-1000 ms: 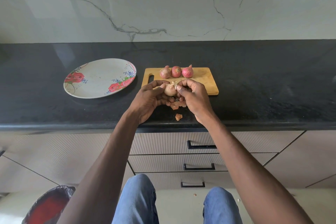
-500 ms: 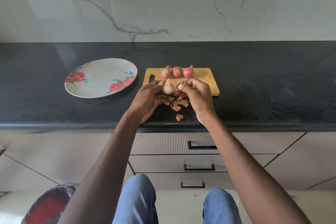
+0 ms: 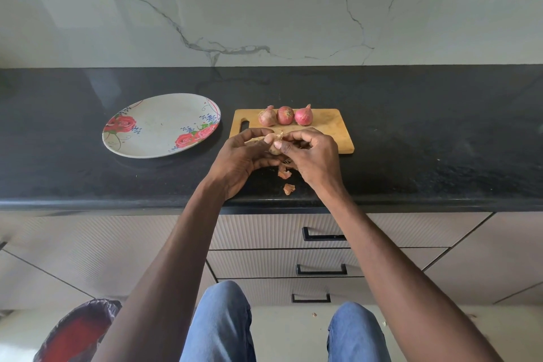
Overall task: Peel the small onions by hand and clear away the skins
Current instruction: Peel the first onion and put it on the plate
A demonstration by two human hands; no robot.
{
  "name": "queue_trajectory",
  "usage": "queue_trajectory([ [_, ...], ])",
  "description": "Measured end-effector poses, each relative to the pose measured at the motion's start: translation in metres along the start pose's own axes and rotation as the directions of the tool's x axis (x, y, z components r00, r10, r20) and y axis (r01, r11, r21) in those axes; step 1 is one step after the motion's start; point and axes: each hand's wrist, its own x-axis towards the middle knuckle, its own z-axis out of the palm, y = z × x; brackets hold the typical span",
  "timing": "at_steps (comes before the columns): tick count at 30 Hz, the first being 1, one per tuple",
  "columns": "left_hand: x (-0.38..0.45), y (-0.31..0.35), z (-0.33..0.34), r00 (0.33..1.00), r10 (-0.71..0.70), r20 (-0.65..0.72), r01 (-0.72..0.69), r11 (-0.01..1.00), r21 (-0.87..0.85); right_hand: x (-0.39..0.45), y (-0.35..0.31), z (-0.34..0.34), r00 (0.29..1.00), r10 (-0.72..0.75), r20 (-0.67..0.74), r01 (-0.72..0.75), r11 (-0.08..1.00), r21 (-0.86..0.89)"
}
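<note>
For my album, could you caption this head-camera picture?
Both hands, left hand and right hand, peel a small onion beside three unpeeled onions on a cutting board.

Three pink-red onions sit on a tan board. The white plate bears red roses; the surface is black

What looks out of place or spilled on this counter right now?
Only loose onion skins stand out: they lie on the black counter under the hands, off the cutting board. A few small bits lie on the floor. The flowered plate and three whole onions look orderly.
</note>
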Motion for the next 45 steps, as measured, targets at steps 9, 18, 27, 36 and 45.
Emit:
queue_trajectory([
  [9, 0.0, 0.0, 0.0, 1.0, -0.007, 0.019, 0.006, 1.0, 0.006, -0.003, 0.0, 0.002, 0.992, -0.105, -0.062, 0.1, 0.992, -0.077],
  [18, 0.001, -0.001, -0.002, 1.0, -0.008, -0.002, 0.008, 1.0, -0.014, -0.002, 0.002, 0.002, 0.985, -0.159, -0.068, 0.151, 0.983, -0.105],
  [27, 0.001, -0.002, 0.0, 1.0, 0.018, 0.017, -0.019, 0.997, 0.068, -0.005, 0.004, 0.006, 0.964, -0.257, -0.064, 0.24, 0.949, -0.207],
  [36, 0.001, 0.0, -0.001, 1.0, -0.021, 0.011, 0.021, 0.999, 0.05, 0.001, -0.002, -0.003, 0.986, 0.149, 0.069, -0.157, 0.981, 0.115],
  [45, 0.004, -0.002, -0.001, 1.0, -0.002, -0.01, 0.003, 0.998, 0.055, 0.002, -0.005, -0.007, 0.954, 0.257, 0.155, -0.293, 0.912, 0.288],
])
